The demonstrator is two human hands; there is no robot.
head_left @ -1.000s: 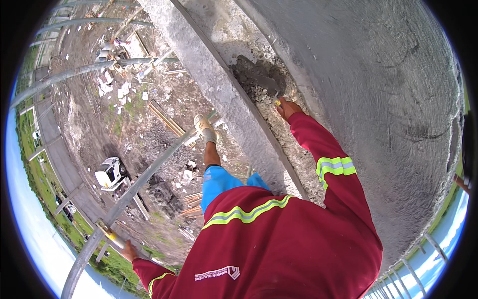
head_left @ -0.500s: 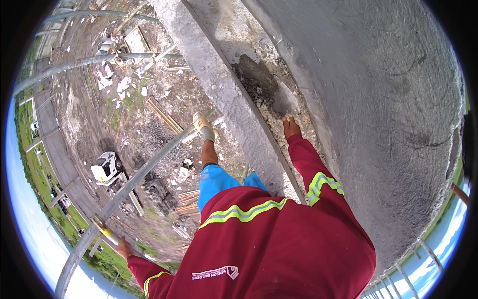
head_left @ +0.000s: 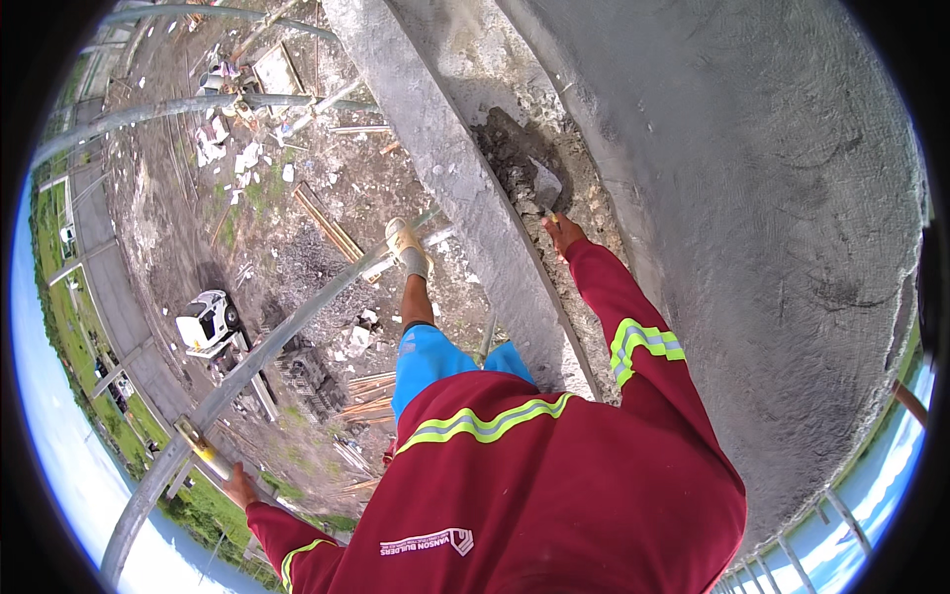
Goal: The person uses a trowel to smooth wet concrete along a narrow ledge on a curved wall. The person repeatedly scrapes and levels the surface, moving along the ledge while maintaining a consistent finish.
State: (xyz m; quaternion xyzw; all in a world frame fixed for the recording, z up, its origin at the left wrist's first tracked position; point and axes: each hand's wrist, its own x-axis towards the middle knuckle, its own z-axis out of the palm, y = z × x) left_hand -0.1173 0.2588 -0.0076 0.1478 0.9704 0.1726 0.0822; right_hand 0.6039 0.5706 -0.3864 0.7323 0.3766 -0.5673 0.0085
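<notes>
Right hand (head_left: 563, 234), upper middle of frame: fingers curled closed around the yellow-ended handle of a trowel (head_left: 545, 185). Blade sits just above the hand in frame, over a dark wet mortar patch (head_left: 507, 144); can't tell how firmly it touches. Left hand (head_left: 238, 485), lower left: at the lower end of a yellow-and-pale tool (head_left: 208, 450), finger closure too small to tell. That tool overlaps a scaffold pipe (head_left: 297, 322) in view.

Dark red sweatshirt (head_left: 574, 485) with yellow-green and grey bands fills lower centre; blue shorts (head_left: 426, 361) above it, one leg out, pale shoe (head_left: 404, 243) at the pipe, centre-left.

Mortar lies in a rough, crumbly channel (head_left: 495, 49), upper middle, running diagonally. Grey concrete ledge (head_left: 445, 148) borders it on the left; broad grey concrete face (head_left: 772, 218), trowel-marked, borders it on the right and takes up most of the right side.

Farther down, left half: dirt ground (head_left: 168, 198) with planks (head_left: 329, 220) and white scraps (head_left: 247, 158). White truck (head_left: 206, 322) mid-left. Green grass (head_left: 61, 267) beyond, bright sky (head_left: 59, 445) along the lower-left rim.
</notes>
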